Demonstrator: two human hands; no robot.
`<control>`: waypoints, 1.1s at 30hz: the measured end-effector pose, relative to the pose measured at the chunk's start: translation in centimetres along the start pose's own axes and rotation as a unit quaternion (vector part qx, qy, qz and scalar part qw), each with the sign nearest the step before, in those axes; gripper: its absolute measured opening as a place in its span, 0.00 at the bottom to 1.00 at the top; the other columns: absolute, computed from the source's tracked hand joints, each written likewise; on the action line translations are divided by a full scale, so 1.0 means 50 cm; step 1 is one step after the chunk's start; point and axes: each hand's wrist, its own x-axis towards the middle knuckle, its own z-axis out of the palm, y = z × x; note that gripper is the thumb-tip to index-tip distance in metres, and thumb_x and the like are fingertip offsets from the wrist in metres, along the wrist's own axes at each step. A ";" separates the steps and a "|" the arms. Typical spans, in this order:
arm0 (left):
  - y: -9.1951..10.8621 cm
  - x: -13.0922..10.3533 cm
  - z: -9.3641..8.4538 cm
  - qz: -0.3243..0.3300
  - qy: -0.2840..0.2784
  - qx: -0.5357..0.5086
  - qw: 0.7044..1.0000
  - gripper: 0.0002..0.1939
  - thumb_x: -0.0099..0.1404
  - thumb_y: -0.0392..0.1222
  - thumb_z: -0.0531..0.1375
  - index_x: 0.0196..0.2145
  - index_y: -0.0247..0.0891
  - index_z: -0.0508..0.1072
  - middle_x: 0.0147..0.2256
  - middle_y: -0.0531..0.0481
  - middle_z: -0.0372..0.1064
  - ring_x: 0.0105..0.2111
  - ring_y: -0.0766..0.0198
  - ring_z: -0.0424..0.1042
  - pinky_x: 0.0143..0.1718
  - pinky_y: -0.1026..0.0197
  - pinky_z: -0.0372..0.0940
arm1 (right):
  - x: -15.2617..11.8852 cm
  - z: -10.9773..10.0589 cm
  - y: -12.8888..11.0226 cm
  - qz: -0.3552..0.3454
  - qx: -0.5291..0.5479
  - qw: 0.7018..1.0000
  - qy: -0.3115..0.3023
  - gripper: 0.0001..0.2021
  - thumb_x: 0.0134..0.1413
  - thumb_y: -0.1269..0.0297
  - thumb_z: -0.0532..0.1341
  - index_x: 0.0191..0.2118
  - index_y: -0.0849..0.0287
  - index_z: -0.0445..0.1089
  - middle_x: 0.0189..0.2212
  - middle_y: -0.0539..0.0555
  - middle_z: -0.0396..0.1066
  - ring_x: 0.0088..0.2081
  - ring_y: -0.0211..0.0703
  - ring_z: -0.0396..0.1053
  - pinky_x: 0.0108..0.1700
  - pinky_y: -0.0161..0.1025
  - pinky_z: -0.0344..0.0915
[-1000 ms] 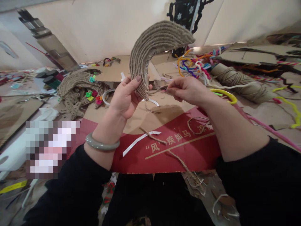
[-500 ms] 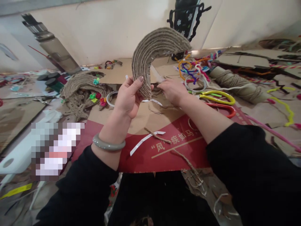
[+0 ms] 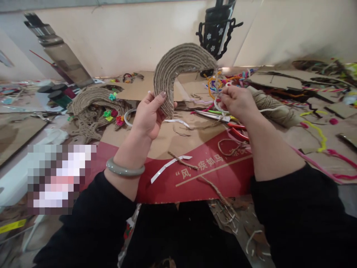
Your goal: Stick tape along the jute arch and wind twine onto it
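Observation:
A curved piece covered in rows of brown twine (image 3: 178, 67) is held up by its lower end in my left hand (image 3: 150, 113), thumb on its front. My right hand (image 3: 234, 98) is raised to the right of it, fingers pinched together on a thin strand of twine (image 3: 217, 80) near the piece's right tip. Below lies red and brown cardboard (image 3: 164, 186) with a white paper strip (image 3: 167, 167) and loose twine (image 3: 212, 186). Scissors with red and yellow handles (image 3: 237, 130) lie under my right wrist.
A twine roll (image 3: 273, 108) sits behind my right forearm. At the left are another twine-covered curve (image 3: 89, 96), a tilted bottle (image 3: 65, 59), dark spools (image 3: 60, 97) and a blurred object (image 3: 61, 178). A black flowered bottle (image 3: 216, 33) stands at the wall.
My right hand has moved right and up from the cardboard, with a strand between its fingers. The curved piece in my left hand is slightly lower. More of the scissors' blades show.

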 end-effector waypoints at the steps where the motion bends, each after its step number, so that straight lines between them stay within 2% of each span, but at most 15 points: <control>1: -0.001 0.001 -0.002 0.005 -0.008 0.000 1.000 0.07 0.62 0.41 0.66 0.34 0.43 0.70 0.32 0.54 0.77 0.32 0.65 0.79 0.29 0.66 0.71 | 0.000 -0.002 0.005 0.011 0.033 0.999 -0.003 0.05 0.57 0.65 0.58 0.31 0.57 0.69 0.22 0.52 0.70 0.24 0.41 0.64 0.31 0.41 0.63; 3: 0.000 0.003 -0.005 0.009 -0.016 0.004 1.000 0.07 0.62 0.41 0.66 0.34 0.42 0.71 0.31 0.54 0.77 0.31 0.66 0.79 0.30 0.65 0.72 | 0.000 -0.008 0.007 0.035 0.108 0.994 0.007 0.05 0.58 0.67 0.58 0.31 0.57 0.67 0.21 0.50 0.69 0.22 0.38 0.62 0.29 0.40 0.62; 5: 0.003 0.001 -0.003 -0.004 -0.016 0.010 1.000 0.06 0.62 0.40 0.66 0.33 0.41 0.71 0.29 0.55 0.76 0.28 0.67 0.78 0.30 0.66 0.72 | 0.001 -0.021 0.003 0.061 0.187 0.979 0.047 0.06 0.59 0.70 0.58 0.30 0.57 0.65 0.21 0.50 0.68 0.21 0.36 0.61 0.28 0.39 0.61; 9: 0.001 -0.010 0.007 -0.090 -0.048 0.050 0.994 0.04 0.61 0.34 0.65 0.31 0.36 0.72 0.25 0.54 0.73 0.21 0.70 0.74 0.24 0.69 0.71 | 0.005 -0.052 -0.009 0.106 0.284 0.945 0.121 0.10 0.60 0.75 0.58 0.29 0.56 0.63 0.24 0.49 0.67 0.21 0.32 0.61 0.28 0.38 0.59; 13: -0.023 -0.023 0.013 -0.178 -0.120 0.118 0.969 0.07 0.57 0.29 0.67 0.33 0.34 0.74 0.26 0.51 0.75 0.20 0.68 0.74 0.24 0.66 0.72 | 0.005 -0.060 -0.017 0.114 0.306 0.936 0.128 0.10 0.61 0.75 0.59 0.29 0.56 0.62 0.24 0.48 0.66 0.19 0.31 0.60 0.26 0.39 0.58; 16: -0.036 -0.027 0.009 -0.216 -0.142 0.200 0.945 0.10 0.55 0.30 0.68 0.36 0.36 0.74 0.27 0.48 0.77 0.22 0.65 0.74 0.23 0.64 0.69 | 0.000 -0.046 -0.020 0.095 0.300 0.945 0.087 0.08 0.59 0.74 0.60 0.29 0.57 0.65 0.22 0.47 0.66 0.19 0.31 0.59 0.27 0.39 0.60; 19: -0.035 -0.027 0.004 -0.159 -0.151 0.323 0.921 0.09 0.54 0.34 0.69 0.34 0.36 0.77 0.24 0.50 0.74 0.20 0.67 0.69 0.20 0.67 0.59 | -0.014 -0.023 -0.028 0.060 0.308 0.949 0.016 0.04 0.57 0.71 0.62 0.32 0.58 0.68 0.23 0.48 0.68 0.20 0.32 0.62 0.28 0.38 0.64; 22: -0.028 -0.029 0.004 -0.041 -0.145 0.412 0.898 0.08 0.54 0.43 0.70 0.28 0.37 0.79 0.23 0.50 0.73 0.21 0.67 0.67 0.23 0.65 0.57 | -0.036 0.000 -0.049 0.034 0.293 0.954 -0.056 0.03 0.57 0.68 0.62 0.32 0.57 0.69 0.25 0.48 0.69 0.23 0.33 0.65 0.29 0.36 0.66; 24: -0.026 -0.033 0.010 0.047 -0.106 0.420 0.900 0.09 0.55 0.46 0.70 0.26 0.38 0.79 0.24 0.50 0.74 0.25 0.65 0.68 0.27 0.63 0.60 | -0.052 0.015 -0.066 0.021 0.294 0.950 -0.108 0.03 0.58 0.67 0.61 0.32 0.58 0.69 0.25 0.49 0.70 0.23 0.32 0.66 0.29 0.35 0.67; 26: -0.028 -0.037 0.018 0.102 -0.073 0.391 0.912 0.10 0.56 0.47 0.68 0.27 0.37 0.79 0.25 0.50 0.75 0.27 0.65 0.68 0.30 0.63 0.61 | -0.065 0.029 -0.081 0.009 0.308 0.940 -0.146 0.02 0.57 0.68 0.61 0.33 0.58 0.69 0.25 0.49 0.71 0.23 0.32 0.66 0.30 0.35 0.68; 29: -0.038 -0.042 0.029 0.110 -0.080 0.309 0.941 0.10 0.58 0.48 0.67 0.29 0.37 0.78 0.26 0.51 0.75 0.28 0.65 0.69 0.32 0.62 0.62 | -0.079 0.046 -0.095 -0.040 0.302 0.936 -0.174 0.02 0.55 0.70 0.61 0.36 0.58 0.70 0.25 0.48 0.71 0.25 0.33 0.67 0.31 0.35 0.67; 33: -0.043 -0.047 0.039 0.065 -0.097 0.228 0.967 0.07 0.59 0.42 0.67 0.27 0.38 0.76 0.25 0.52 0.73 0.27 0.67 0.69 0.33 0.63 0.65 | -0.098 0.056 -0.105 -0.124 0.248 0.941 -0.193 0.04 0.57 0.66 0.61 0.39 0.57 0.71 0.27 0.49 0.73 0.29 0.37 0.69 0.33 0.37 0.66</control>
